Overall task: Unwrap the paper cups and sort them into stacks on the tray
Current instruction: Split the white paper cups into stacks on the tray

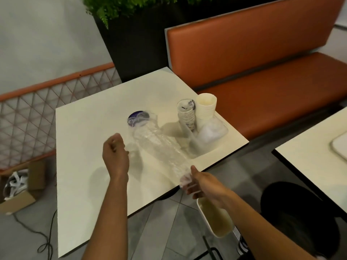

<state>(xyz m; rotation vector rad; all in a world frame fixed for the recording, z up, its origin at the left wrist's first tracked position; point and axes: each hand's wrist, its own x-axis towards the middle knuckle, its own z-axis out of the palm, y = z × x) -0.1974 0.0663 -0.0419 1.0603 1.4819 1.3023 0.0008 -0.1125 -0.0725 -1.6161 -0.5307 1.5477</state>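
Note:
A long clear plastic wrap [159,147] lies stretched across the cream table [84,166]. At its far end sits a purple-bottomed cup [138,118], still inside the sleeve. My left hand [115,154] is curled at the wrap's left edge and appears to pinch it. My right hand [202,186] grips the wrap's near end at the table's front edge. On the pale tray [199,153] at the right stand two stacks: patterned white cups [186,115] and plain cream cups [206,107]. Loose clear plastic [212,132] lies beside them on the tray.
An orange bench [253,72] runs behind the table, with a dark planter [135,44] at the back. A cream bin [216,218] stands below my right wrist, with a black stool [300,203] beside it. A cardboard box [18,186] and cable lie on the floor at left. A second table [319,151] is at right.

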